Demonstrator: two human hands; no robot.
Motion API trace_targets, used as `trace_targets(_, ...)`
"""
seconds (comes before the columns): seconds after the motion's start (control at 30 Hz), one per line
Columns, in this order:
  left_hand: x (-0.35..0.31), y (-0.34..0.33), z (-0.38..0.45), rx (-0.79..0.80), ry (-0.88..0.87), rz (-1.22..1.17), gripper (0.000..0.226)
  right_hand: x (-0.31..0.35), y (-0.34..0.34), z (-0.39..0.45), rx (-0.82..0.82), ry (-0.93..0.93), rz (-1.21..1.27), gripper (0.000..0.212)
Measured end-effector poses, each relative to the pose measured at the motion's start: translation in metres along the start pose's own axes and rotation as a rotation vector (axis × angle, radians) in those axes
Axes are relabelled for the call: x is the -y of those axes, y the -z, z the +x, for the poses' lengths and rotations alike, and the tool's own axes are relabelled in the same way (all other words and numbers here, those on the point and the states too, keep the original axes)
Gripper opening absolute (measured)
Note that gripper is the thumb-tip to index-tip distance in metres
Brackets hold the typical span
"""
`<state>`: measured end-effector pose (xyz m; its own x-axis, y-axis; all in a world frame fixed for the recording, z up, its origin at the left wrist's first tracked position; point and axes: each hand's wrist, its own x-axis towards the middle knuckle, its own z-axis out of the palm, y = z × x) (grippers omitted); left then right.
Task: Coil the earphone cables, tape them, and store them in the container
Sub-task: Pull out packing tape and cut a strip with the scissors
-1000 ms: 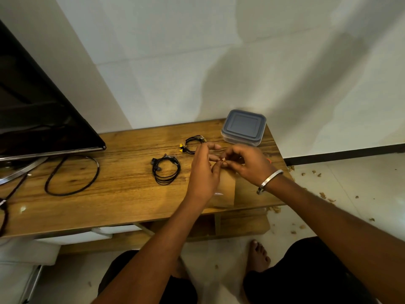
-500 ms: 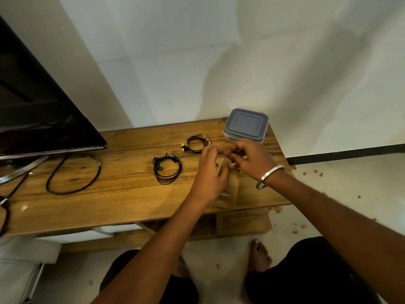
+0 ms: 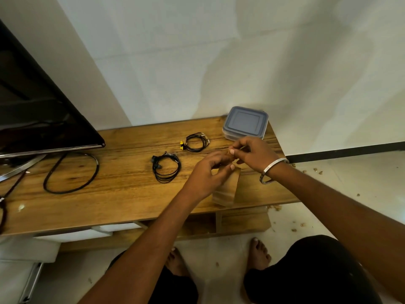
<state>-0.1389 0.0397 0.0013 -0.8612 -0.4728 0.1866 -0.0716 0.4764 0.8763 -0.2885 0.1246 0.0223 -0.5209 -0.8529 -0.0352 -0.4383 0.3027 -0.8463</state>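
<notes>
Both hands have edged toward the wooden table's [image 3: 109, 194] right end since earlier. Two coiled earphone cables [image 3: 166, 167] lie mid-table; left hand [image 3: 206, 176] and right hand [image 3: 254, 154] pinch a clear tape strip [image 3: 226, 189]; the lidded container [image 3: 245, 123] sits in the far right corner by the white wall.

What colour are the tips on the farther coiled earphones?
Yellow, at the left edge of the farther earphones; the head view shows them best.

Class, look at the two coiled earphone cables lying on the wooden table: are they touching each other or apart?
Apart. The head view shows bare wood between the larger black coil and the smaller coil with yellow tips, which lies farther back toward the lidded container.
</notes>
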Motion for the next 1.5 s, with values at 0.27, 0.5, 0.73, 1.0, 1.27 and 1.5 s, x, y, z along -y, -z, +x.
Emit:
trace_targets(0.27,-0.003,0.002,0.002,-0.006,0.067,-0.006,0.03,-0.021,0.014,-0.01,0.028,-0.168,0.219,0.029)
trace_targets(0.5,-0.001,0.002,0.003,-0.008,0.148,-0.116,0.03,-0.065,0.024,-0.009,-0.174,-0.244,-0.468,0.02)
trace_targets(0.73,-0.001,0.001,0.004,-0.001,0.203,-0.198,0.031,-0.075,0.016,-0.006,-0.092,-0.411,-0.576,0.034)
trace_targets(1.0,-0.006,0.0,0.005,-0.005,0.294,-0.294,0.03,-0.071,0.015,-0.005,-0.076,-0.462,-0.657,0.047)
trace_targets(1.27,-0.01,-0.003,0.007,-0.032,0.331,-0.347,0.028,-0.056,0.024,-0.011,0.001,-0.46,-0.445,0.036)
trace_targets(1.5,-0.01,-0.004,0.008,-0.03,0.311,-0.354,0.029,-0.042,0.05,-0.02,0.251,-0.356,-0.079,0.009)
